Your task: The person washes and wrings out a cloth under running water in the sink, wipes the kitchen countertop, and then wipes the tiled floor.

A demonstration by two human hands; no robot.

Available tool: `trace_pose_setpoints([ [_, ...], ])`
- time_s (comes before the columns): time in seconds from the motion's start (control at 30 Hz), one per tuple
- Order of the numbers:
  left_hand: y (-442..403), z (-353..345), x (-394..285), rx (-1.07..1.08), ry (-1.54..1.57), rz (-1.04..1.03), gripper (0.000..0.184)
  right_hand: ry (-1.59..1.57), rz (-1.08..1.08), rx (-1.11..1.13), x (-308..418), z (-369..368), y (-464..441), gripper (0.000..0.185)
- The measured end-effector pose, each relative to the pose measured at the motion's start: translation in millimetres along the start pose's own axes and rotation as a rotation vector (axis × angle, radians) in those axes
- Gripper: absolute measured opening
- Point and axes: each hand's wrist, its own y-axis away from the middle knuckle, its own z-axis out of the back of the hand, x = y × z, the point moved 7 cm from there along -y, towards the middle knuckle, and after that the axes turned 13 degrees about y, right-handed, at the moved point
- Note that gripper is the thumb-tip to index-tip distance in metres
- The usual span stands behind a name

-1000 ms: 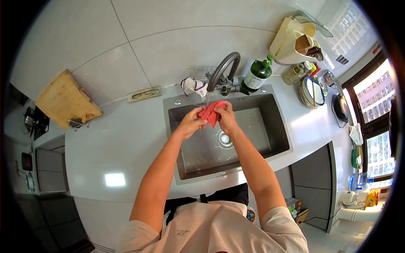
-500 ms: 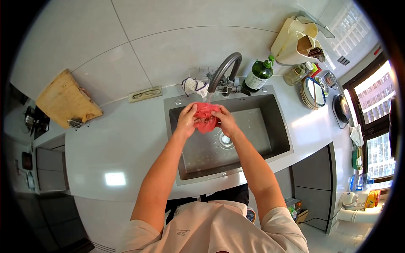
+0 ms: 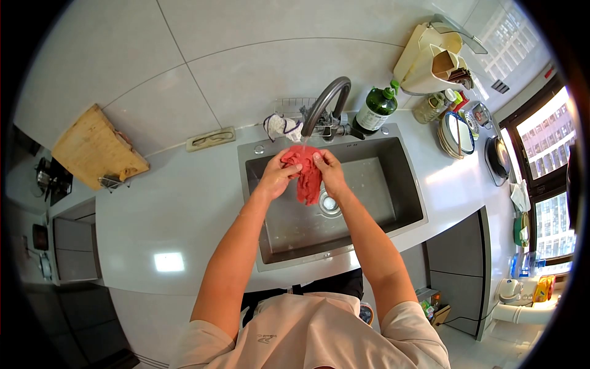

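A wet red cloth [image 3: 308,179] is stretched between my hands under the dark curved faucet [image 3: 326,106], its lower part hanging over the grey sink [image 3: 369,184]. My left hand [image 3: 279,174] pinches the cloth's left edge, fingers closed on it. On the right edge, my right hand [image 3: 330,171] grips the same cloth between thumb and fingers. Water runs from the faucet onto the cloth's top. The drain [image 3: 329,203] shows just right of the cloth's hanging end.
Behind the sink stand a green pump bottle [image 3: 377,111] and a rack with a white cloth [image 3: 283,127]. Stacked plates [image 3: 455,133], jars [image 3: 430,108] and a cream holder [image 3: 424,58] are at right. A wooden board [image 3: 98,146] leans at left.
The cloth was bunched up between my hands and now hangs down longer toward the drain. Both hands have stayed on it near the faucet, shifting only slightly.
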Motion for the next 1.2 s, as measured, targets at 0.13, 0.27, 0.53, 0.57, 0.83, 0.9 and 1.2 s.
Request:
trace_pose_setpoints([
  [0.13, -7.5, 26.5, 6.7, 0.008, -0.061, 0.073, 0.036, -0.156, 0.017, -0.053, -1.4, 1.1, -1.9, 0.014],
  [0.27, -7.6, 34.3, 6.2, -0.043, 0.011, 0.063, 0.034, -0.209, 0.046, -0.065, -3.6, 4.0, -6.5, 0.021],
  [0.53, -0.1, 6.7, 0.7, 0.075, -0.219, 0.035, 0.034, 0.547, 0.097, 0.044, 7.3, -2.1, 3.8, 0.038],
  [0.57, -2.5, 13.7, -0.3, 0.015, -0.231, -0.021, 0.035, 0.516, -0.006, 0.068, -3.6, -0.5, 0.4, 0.038],
  [0.83, -4.5, 53.8, 12.5, -0.063, -0.537, 0.102, 0.032, -0.353, -0.062, -0.114, 18.1, 12.3, 5.0, 0.027],
  [0.9, -6.1, 60.8, 19.7, -0.079, -0.701, 0.154, 0.032, -0.349, -0.044, -0.191, 26.1, 5.2, 6.1, 0.024],
  [1.2, -39.8, 44.4, 43.5, -0.401, 0.218, -0.042, 0.029, 0.68, 0.277, -0.133, 28.9, -54.5, 33.8, 0.024],
])
